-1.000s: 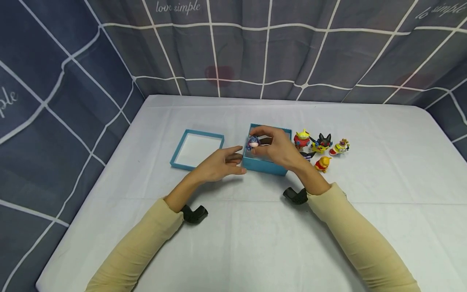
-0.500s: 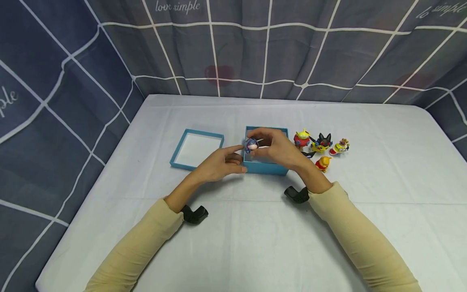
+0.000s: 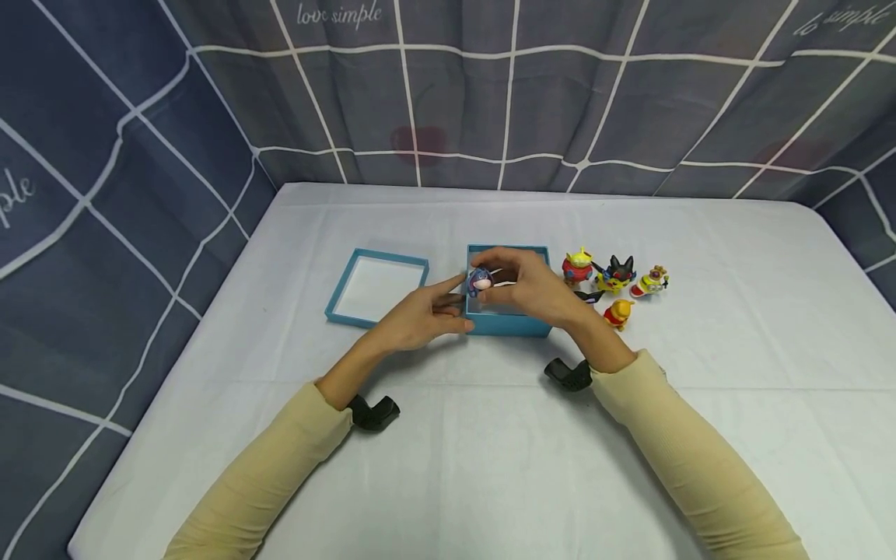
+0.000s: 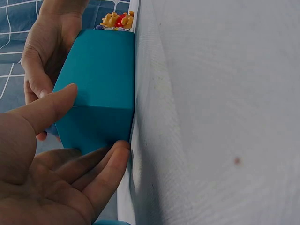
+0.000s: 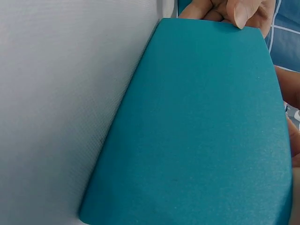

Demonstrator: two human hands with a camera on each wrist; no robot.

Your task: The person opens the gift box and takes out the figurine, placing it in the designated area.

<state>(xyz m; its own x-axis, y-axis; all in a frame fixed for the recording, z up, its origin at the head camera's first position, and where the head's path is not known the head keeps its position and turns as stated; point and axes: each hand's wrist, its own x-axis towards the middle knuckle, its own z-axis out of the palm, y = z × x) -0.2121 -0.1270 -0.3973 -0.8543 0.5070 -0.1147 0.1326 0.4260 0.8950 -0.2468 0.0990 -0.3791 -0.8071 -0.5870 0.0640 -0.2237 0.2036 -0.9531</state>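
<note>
My right hand (image 3: 532, 286) pinches a small blue-purple donkey figurine (image 3: 481, 281) with a pale muzzle, over the left end of an open teal box (image 3: 509, 325). Fingers and thumb of my left hand (image 3: 420, 317) hold the box's near left corner. The left wrist view shows the left thumb at the upper corner and the fingers against the end wall. Seen from the right wrist, the long near wall of the box fills the middle and hides most of the right hand.
Left of the box lies its teal-rimmed lid (image 3: 378, 284), white inside up. To the right stand several figurines: a green-headed one in red (image 3: 578, 267), a black-eared yellow one (image 3: 616, 274), a yellow bear (image 3: 619, 313) and a red-white-yellow one (image 3: 649, 281). Grey checked cloth (image 3: 455, 101) hangs behind the table.
The box has slid left against my left hand. My right hand has shifted slightly left and down with the donkey figurine. The left hand stays nearly in place.
</note>
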